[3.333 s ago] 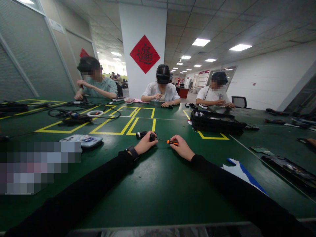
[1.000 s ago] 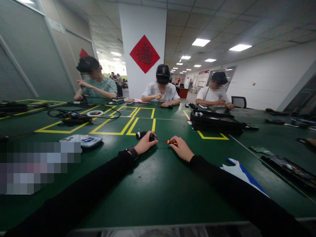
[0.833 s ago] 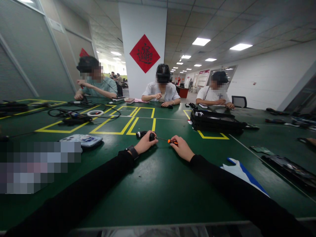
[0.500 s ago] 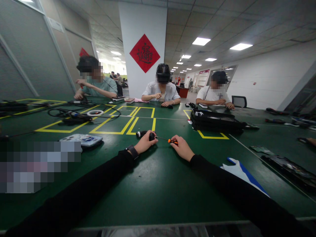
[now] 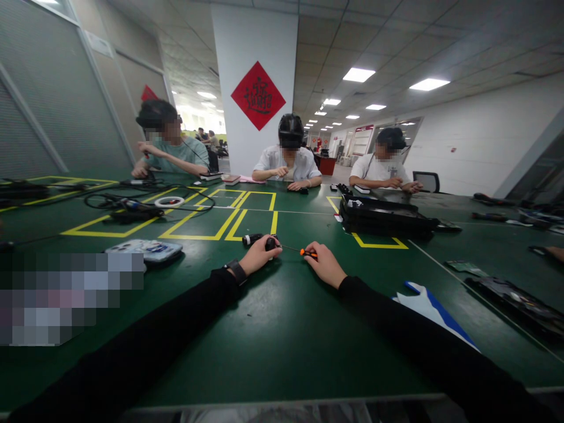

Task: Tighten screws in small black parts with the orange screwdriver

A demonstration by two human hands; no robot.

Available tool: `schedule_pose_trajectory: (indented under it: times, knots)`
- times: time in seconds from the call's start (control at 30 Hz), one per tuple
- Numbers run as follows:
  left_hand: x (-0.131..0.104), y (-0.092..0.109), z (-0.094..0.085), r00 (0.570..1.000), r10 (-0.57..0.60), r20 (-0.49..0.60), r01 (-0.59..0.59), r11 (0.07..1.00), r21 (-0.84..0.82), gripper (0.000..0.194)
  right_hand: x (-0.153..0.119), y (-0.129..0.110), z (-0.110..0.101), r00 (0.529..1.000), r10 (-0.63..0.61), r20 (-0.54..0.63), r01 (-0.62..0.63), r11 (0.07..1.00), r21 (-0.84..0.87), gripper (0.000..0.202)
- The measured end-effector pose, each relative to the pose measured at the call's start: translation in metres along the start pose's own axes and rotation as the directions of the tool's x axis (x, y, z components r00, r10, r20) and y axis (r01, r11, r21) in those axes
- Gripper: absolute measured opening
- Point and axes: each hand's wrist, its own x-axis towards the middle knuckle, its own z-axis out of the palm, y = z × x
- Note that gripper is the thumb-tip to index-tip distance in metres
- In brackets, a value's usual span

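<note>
My right hand (image 5: 326,264) is closed around the orange and black handle of a screwdriver (image 5: 310,255). The thin metal shaft points left, and its tip meets a small black part (image 5: 270,243) between the fingers of my left hand (image 5: 258,256). What kind of part it is cannot be made out, since my fingers cover much of it. Just beyond my left hand lies a black cylinder with a pale band (image 5: 252,239) on the green table (image 5: 282,346). A dark watch band circles my left wrist.
A stack of black trays (image 5: 388,216) stands at the right beyond my hands. A blue and white piece (image 5: 434,311) lies by my right forearm, near an opened black device (image 5: 520,305). Cables (image 5: 136,205) and a patterned case (image 5: 147,249) are at left. Several people sit across the table.
My hands, the screwdriver and the black part stay almost in place. Across the table at the right, a person's hand has shifted slightly.
</note>
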Motion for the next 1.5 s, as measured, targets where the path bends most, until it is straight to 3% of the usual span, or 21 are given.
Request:
schedule_pose_trajectory:
  times: [0.17, 0.37, 0.63, 0.73, 0.87, 1.0, 1.1, 1.23, 1.37, 1.5]
  knots:
    - [0.000, -0.001, 0.000, 1.000, 0.012, -0.021, -0.011, 0.999, 0.041, 0.027, -0.001, -0.002, -0.002, 1.000, -0.006, 0.010, 0.006, 1.000, -0.001, 0.011]
    - [0.000, -0.001, 0.000, 0.992, 0.107, -0.059, -0.104, 0.993, 0.060, 0.024, 0.000, -0.001, 0.000, 1.000, -0.020, 0.009, 0.020, 1.000, -0.009, 0.012]
    - [0.000, 0.001, 0.002, 0.996, 0.081, -0.021, -0.081, 0.997, 0.007, 0.024, 0.001, 0.000, 0.002, 0.999, -0.045, 0.026, 0.045, 0.998, -0.034, 0.011]
    - [0.001, -0.002, 0.003, 0.999, 0.027, -0.044, -0.028, 1.000, -0.010, 0.026, 0.000, -0.002, 0.001, 0.999, -0.036, 0.009, 0.037, 0.995, -0.091, 0.011]
    - [0.002, -0.007, 0.003, 0.990, -0.125, -0.067, 0.111, 0.976, -0.190, 0.028, -0.002, -0.003, 0.000, 0.999, 0.038, -0.016, -0.041, 0.976, -0.212, 0.014]
    - [0.002, -0.004, -0.001, 0.987, -0.152, -0.045, 0.127, 0.928, -0.350, 0.020, -0.005, -0.007, -0.001, 0.998, 0.065, -0.013, -0.065, 0.942, -0.328, 0.017]
    - [-0.001, 0.004, -0.002, 0.991, -0.126, 0.035, 0.128, 0.895, -0.427, 0.024, -0.006, -0.016, -0.004, 0.999, -0.026, -0.040, 0.010, 0.932, -0.361, 0.019]
    - [-0.004, 0.015, 0.003, 0.989, -0.062, 0.133, 0.114, 0.895, -0.431, 0.037, -0.005, -0.035, -0.011, 0.965, -0.255, -0.061, 0.228, 0.930, -0.287, 0.039]
    - [-0.010, 0.024, 0.012, 0.990, 0.057, 0.131, -0.012, 0.946, -0.325, 0.043, -0.004, -0.046, -0.015, 0.889, -0.456, 0.043, 0.454, 0.865, -0.213, 0.051]
    - [-0.018, 0.034, 0.020, 0.985, 0.116, 0.125, -0.078, 0.958, -0.276, 0.050, -0.007, -0.046, -0.011, 0.853, -0.505, 0.134, 0.521, 0.840, -0.152, 0.046]
